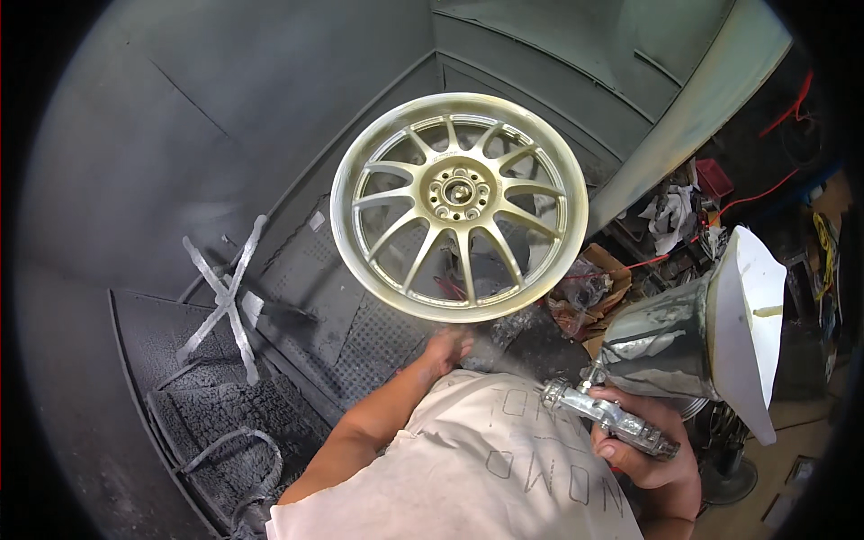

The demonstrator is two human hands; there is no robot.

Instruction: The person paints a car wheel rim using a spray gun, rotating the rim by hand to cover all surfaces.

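A pale gold multi-spoke car wheel [461, 189] faces up at the middle of the view, raised above the floor. Held in my right hand [650, 441] is a metal spray gun [616, 421], its nozzle pointing left below the wheel's near rim. The gun carries a grey paint cup [661, 337] with a white paper cone [751, 333] at its wide end. My left hand [448, 349] is just below the wheel's near edge, with its fingers curled in. Whatever they hold, if anything, is hidden. A light haze shows between the hand and the nozzle.
Grey booth walls [225, 108] rise behind and left. A paint-crusted cross-shaped stand [223, 301] stands at left, above a rough dark pad [216, 414]. At right are a cardboard box [612, 270], crumpled paper [668, 216], a red cable [751, 202] and clutter.
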